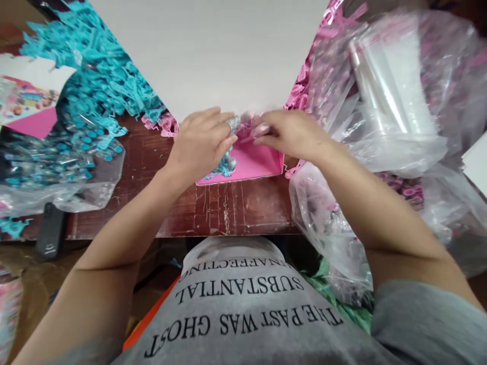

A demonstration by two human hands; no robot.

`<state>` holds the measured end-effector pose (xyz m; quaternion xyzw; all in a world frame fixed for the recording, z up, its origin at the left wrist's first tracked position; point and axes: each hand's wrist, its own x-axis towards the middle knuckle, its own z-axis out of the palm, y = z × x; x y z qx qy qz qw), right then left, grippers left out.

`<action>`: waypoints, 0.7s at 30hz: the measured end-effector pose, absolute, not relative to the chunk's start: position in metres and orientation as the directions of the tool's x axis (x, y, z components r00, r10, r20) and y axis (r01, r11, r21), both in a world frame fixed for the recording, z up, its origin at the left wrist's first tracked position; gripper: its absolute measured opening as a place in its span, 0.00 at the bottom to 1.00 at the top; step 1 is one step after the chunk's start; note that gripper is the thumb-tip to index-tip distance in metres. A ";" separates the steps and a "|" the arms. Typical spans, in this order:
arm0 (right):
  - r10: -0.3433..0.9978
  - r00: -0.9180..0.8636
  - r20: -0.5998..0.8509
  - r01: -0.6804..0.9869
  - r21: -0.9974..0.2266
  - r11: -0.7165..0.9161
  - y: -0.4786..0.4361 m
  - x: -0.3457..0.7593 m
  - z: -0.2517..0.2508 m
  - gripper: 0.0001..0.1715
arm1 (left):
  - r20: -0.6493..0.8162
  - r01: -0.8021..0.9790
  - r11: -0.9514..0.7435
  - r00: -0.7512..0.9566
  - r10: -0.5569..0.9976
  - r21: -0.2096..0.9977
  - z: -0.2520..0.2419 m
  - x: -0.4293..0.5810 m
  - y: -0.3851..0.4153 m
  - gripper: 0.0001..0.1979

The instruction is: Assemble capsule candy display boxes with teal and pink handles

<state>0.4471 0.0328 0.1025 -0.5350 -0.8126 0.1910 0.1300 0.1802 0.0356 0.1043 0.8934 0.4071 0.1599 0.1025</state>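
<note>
Curving our left hand point(203, 139) and right hand point(291, 132) over the pink tray point(261, 161), we work near the middle of the desk's point(251, 208) front edge. The left covers some blue pieces point(224, 167), the right meets pink pieces point(247, 129); blur means we cannot tell whether either grasps any. The blue heap point(102, 71) lies toward the desk's left edge, the pink heap point(299, 94) rightward, probably for easy reach.

Moderate diffuse light, upper corners dim, white glare on clear plastic bags point(384, 96), soft sheen on desk point(262, 208), blur at right grip point(291, 129), wide-angle stretch toward edges.
</note>
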 end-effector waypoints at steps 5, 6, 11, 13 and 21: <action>0.836 -0.529 -0.147 0.824 -0.324 0.464 0.069 0.432 0.097 0.20 | 0.132 0.689 -0.671 0.664 0.736 0.274 0.091 0.182 0.049 0.18; 0.825 -0.545 -0.153 0.817 -0.319 0.481 0.071 0.431 0.097 0.21 | 0.135 0.688 -0.669 0.662 0.737 0.282 0.090 0.182 0.048 0.18; 0.836 -0.537 -0.110 0.823 -0.286 0.491 0.068 0.419 0.102 0.18 | 0.143 0.695 -0.643 0.635 0.759 0.322 0.088 0.180 0.049 0.20; 0.839 -0.531 -0.119 0.830 -0.271 0.487 0.067 0.418 0.102 0.18 | 0.139 0.702 -0.632 0.626 0.767 0.327 0.087 0.180 0.050 0.21; 0.819 -0.549 -0.165 0.827 -0.249 0.504 0.068 0.421 0.096 0.18 | 0.133 0.704 -0.599 0.600 0.789 0.382 0.084 0.179 0.052 0.23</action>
